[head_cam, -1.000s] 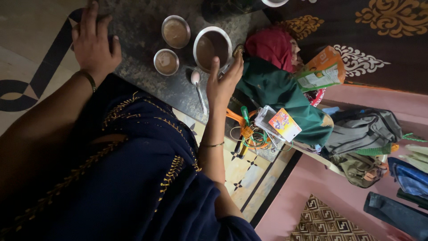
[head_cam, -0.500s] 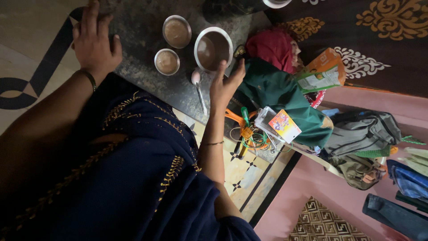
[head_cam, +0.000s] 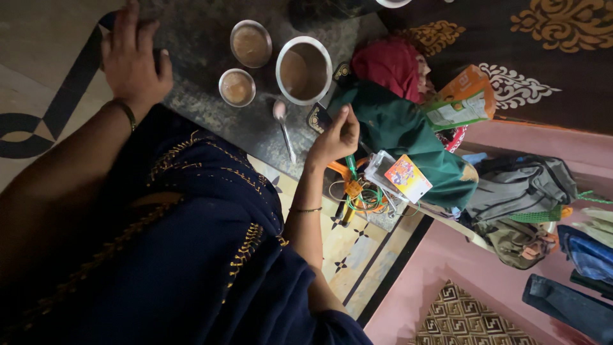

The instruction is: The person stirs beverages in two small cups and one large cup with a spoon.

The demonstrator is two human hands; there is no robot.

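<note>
My right hand (head_cam: 338, 135) is closed on a small dark flat object with a gold pattern (head_cam: 318, 119), held just below a steel pot (head_cam: 304, 69) of brown liquid. A spoon (head_cam: 283, 128) lies on the dark stone counter (head_cam: 198, 108) to the left of that hand. Two smaller steel cups of the same brown liquid stand nearby, one (head_cam: 251, 43) further back and one (head_cam: 237, 87) closer. My left hand (head_cam: 133, 61) rests flat on the counter at the far left, fingers spread, holding nothing.
Right of the pot lie a red cloth (head_cam: 391, 64), a green cloth (head_cam: 408, 137), an orange-green carton (head_cam: 461, 102) and a colourful card packet (head_cam: 407, 177). Orange and green cords (head_cam: 355, 191) sit by the counter edge. Bags and folded clothes (head_cam: 520, 191) fill a pink shelf.
My right hand has drawn back from the pot's rim toward me and closed on the small dark object. The left hand has stayed put.
</note>
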